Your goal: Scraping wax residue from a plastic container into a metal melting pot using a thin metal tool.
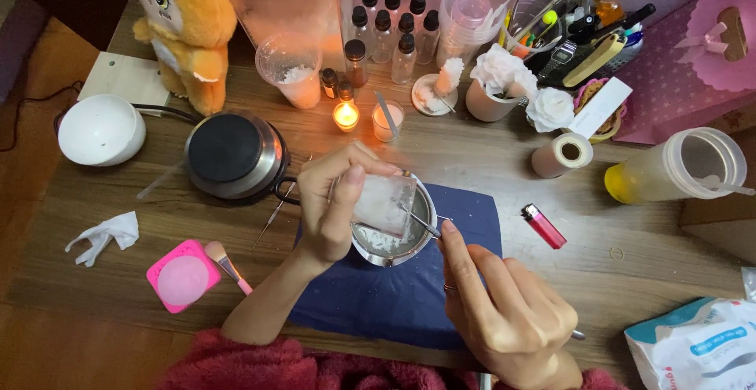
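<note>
My left hand (335, 205) grips a small clear glass cup (384, 203) coated with white wax, tilted over a small metal bowl (394, 242). That bowl rests on a dark blue cloth (378, 295) and holds white wax scraps. My right hand (504, 311) holds a thin metal tool (421, 222) whose tip reaches into the cup's mouth. A ring sits on one finger of the right hand.
A black-topped round heater pot (234, 154), a lit tealight (346, 115), a glass with a stick (387, 120), small bottles (394, 24), a red lighter (543, 225), a yellow-filled jug (677, 166), a pink mould (183, 277), a brush (227, 264), a white bowl (101, 129).
</note>
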